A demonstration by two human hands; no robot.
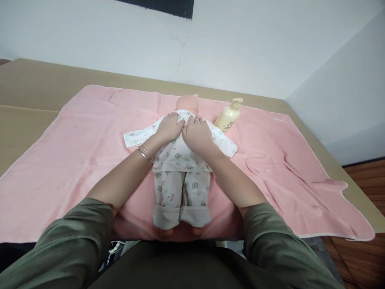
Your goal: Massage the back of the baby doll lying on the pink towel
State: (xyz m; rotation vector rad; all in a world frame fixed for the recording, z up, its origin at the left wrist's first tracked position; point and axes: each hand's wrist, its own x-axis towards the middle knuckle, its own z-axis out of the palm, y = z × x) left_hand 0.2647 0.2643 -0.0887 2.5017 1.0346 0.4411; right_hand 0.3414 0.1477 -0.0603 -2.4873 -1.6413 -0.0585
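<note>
A baby doll (187, 104) lies on a pink blanket (99, 160), its bald head away from me and its feet at the near edge. It wears a white printed top (180, 156) and matching trousers (170, 188) with turned-up cuffs. My left hand (170, 127) rests flat on the upper left of the top, fingers stretched toward the neck. Beside it, my right hand (197, 134) lies flat on the upper right, and the two thumbs nearly meet. Both hands are open. The doll's sleeves spread out to either side, and its face is not visible.
A cream pump bottle (228, 116) leans on the blanket to the right of the doll, close to the sleeve. The blanket covers much of a wooden table (30, 86). Behind the table stands a white wall (234, 48).
</note>
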